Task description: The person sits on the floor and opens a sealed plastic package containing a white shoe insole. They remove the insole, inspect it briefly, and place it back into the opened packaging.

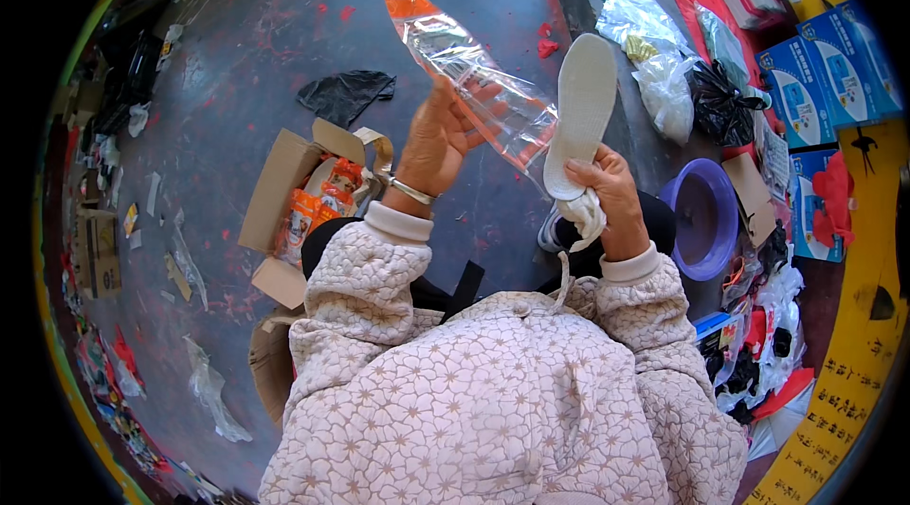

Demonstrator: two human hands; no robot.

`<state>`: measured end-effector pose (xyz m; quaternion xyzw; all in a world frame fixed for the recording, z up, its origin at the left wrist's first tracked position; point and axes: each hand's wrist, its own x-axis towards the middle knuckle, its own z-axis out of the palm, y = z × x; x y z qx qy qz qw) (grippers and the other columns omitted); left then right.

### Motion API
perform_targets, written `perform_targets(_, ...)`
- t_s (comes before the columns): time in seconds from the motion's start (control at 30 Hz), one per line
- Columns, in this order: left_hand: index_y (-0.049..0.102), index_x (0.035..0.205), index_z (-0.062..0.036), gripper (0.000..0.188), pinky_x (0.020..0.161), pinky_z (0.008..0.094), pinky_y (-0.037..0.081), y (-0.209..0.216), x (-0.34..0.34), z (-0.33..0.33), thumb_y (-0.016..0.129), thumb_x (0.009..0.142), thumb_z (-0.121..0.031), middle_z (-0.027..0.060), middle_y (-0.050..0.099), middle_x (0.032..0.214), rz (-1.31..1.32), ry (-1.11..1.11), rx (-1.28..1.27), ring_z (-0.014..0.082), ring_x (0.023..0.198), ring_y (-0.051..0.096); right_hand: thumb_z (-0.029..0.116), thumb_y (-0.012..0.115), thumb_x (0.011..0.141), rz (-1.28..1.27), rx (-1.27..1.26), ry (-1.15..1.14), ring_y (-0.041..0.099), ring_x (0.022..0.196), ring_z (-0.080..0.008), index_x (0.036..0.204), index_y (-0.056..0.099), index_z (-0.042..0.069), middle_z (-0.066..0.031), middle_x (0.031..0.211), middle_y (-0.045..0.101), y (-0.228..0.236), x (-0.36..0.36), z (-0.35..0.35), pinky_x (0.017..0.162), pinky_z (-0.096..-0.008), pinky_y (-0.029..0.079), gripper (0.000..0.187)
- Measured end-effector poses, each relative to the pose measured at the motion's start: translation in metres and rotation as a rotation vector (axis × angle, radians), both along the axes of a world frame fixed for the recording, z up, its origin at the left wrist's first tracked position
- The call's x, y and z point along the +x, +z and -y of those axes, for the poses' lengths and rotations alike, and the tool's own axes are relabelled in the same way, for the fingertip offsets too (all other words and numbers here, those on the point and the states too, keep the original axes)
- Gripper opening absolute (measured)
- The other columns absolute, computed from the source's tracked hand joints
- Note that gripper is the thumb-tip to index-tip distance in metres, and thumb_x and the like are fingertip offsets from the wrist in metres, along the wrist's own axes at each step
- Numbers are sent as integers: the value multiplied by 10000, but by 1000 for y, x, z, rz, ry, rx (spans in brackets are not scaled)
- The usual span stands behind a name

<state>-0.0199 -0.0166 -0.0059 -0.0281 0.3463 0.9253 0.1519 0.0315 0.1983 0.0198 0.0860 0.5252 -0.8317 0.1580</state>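
My left hand (434, 137) holds a long clear plastic sleeve (464, 64) with an orange end. The thumb lies in front of the film and the fingers show through behind it. In my right hand (616, 200) is a white insole (584, 92), gripped by its narrower lower end with the toe pointing up and away. A crumpled piece of white cloth or paper (585, 213) hangs below the insole, against the same hand. The lower end of the sleeve reaches the insole's left edge; whether they touch I cannot tell.
An open cardboard box (280, 187) with orange packets stands left of my knees, near a black plastic bag (346, 95). To the right are a purple basin (703, 220), white bags (659, 78), a black bag (725, 107) and blue boxes (806, 88). Plastic scraps (210, 386) litter the left floor.
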Motion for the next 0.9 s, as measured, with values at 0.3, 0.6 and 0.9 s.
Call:
perform_targets(0.3, 368, 1225, -41, 691, 854, 431, 496, 3, 2, 1, 520, 807, -570, 183, 439, 1245, -98, -163, -62, 276, 1099, 497, -62, 586, 727, -981, 996, 33, 652, 789, -268, 970, 632, 24, -165, 967, 638, 18, 10, 17, 627, -288, 508, 262)
perform_targets(0.6, 260, 1315, -92, 532, 806, 404, 524, 8, 2, 3, 550, 883, -201, 205, 503, 1161, -83, -161, -171, 273, 1020, 563, -38, 575, 751, -665, 904, 81, 638, 722, -159, 1002, 616, 21, -103, 908, 657, 15, 22, 28, 618, -263, 502, 261)
perform_targets(0.9, 552, 819, -67, 287, 591, 246, 488, 13, 6, 0, 580, 862, -349, 9, 568, 659, 55, 35, -557, 109, 594, 578, 38, 614, 778, -109, 113, 33, 621, 739, -125, 1028, 594, -27, -96, 885, 644, 12, 12, 14, 681, -238, 504, 259)
